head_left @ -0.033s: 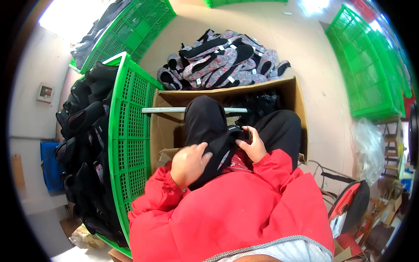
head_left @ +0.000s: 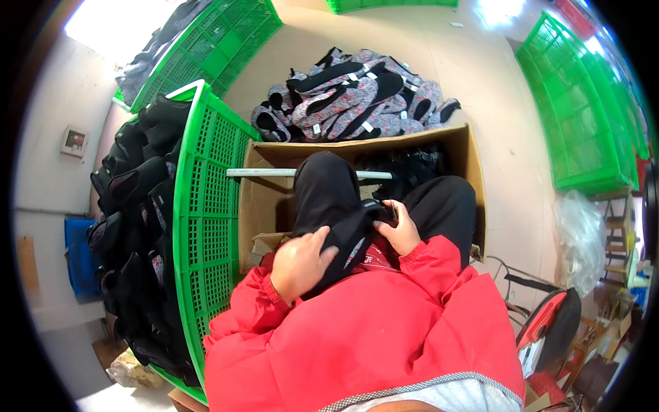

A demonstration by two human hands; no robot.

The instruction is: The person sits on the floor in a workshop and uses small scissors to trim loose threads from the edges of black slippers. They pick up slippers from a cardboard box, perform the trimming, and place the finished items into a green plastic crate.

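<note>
A black fabric piece (head_left: 352, 237), shaped like a soft shoe or bootie, lies across my lap; a strip of grey and pink floral cloth shows at its opening. My left hand (head_left: 303, 263) is closed on its left edge, thumb and fingers pressed together. At its upper right edge my right hand (head_left: 401, 232) pinches the black fabric between thumb and forefinger. A thin dark item shows by the right fingertips, too small to make out.
A cardboard box (head_left: 477, 178) surrounds my knees, with a pale bar (head_left: 240, 173) across it and black plastic inside. Beyond lies a heap of floral shoes (head_left: 357, 96). Green crates (head_left: 206, 206) stand left, one holding black pieces (head_left: 134, 185); more green crates (head_left: 576, 117) stand at right.
The whole view has shifted slightly. Both hands keep their hold on the black piece, with the left hand's fingers only a little moved.
</note>
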